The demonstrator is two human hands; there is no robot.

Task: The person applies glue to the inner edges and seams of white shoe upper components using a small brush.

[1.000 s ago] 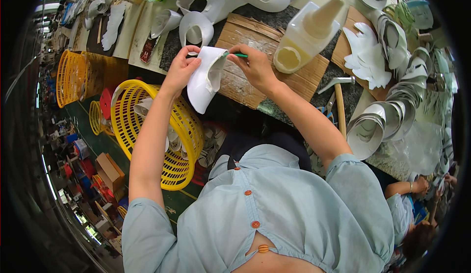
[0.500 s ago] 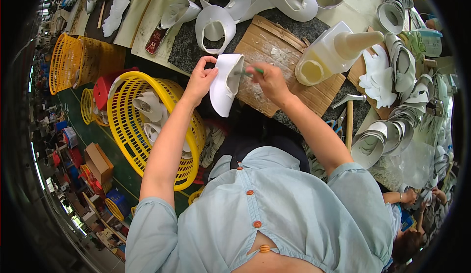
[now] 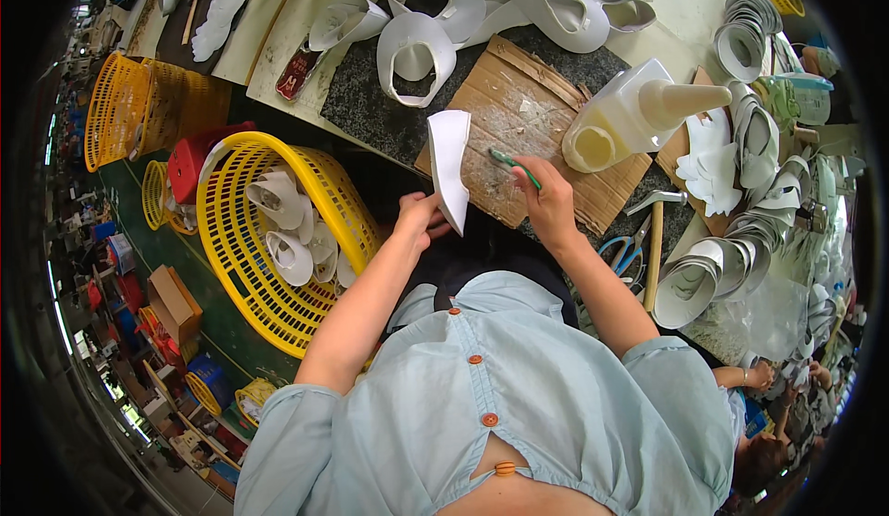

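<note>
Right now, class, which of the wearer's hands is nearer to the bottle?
The right hand: with the green tool, it is close to the bottle, on its left and nearer the body. The left hand, holding a white piece, is farther left.

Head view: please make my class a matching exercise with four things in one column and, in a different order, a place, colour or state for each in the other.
Things
1. White curved piece
2. Thin green tool
3. Plastic bottle
4. Scissors

Descriptions
A. Translucent
B. In the right hand
C. Blue-handled
D. In the left hand

Right pairs: 1-D, 2-B, 3-A, 4-C.
</note>
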